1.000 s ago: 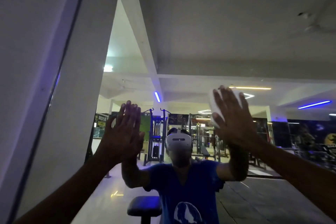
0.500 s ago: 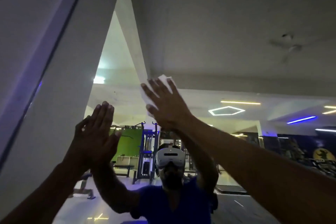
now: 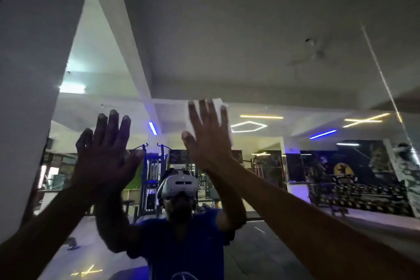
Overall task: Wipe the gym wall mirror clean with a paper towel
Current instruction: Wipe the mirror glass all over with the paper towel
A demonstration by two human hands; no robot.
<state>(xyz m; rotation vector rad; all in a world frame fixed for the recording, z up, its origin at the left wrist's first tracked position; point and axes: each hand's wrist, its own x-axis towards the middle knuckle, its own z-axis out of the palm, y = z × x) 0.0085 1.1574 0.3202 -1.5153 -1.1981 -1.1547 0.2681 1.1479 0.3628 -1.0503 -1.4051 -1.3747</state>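
Rightward goes the right hand (image 3: 208, 134) since half a second ago: then it pressed the towel up near the slanted white ceiling beam reflected in the glass, and now it sits further from the left hand (image 3: 106, 145), at about the same height as that hand's fingertips. The left hand has barely shifted against the glass.

Under the right palm lies the crumpled white paper towel (image 3: 216, 107), flat against the large gym wall mirror (image 3: 295, 63). Its white edge shows above the fingertips and down the hand's right side. The right fingers are straight and spread, pressing the towel rather than gripping it. The left hand is likewise flat, fingers straight and close together, holding nothing; it seems to brace on the glass, though contact cannot be confirmed.

The hands are apart, side by side, the left just beside the right. The mirror stands directly ahead of both palms and stretches well beyond them above and to the right. The towel's longer side seems to run upward along the fingers. Since the right hand alone carries the towel, the next stroke is probably its own, with the broad unwiped span lying to its right and above.

Count: one paper towel, one mirror, two hands. A pale diagonal streak (image 3: 381, 75) crosses the glass far right of the right hand.
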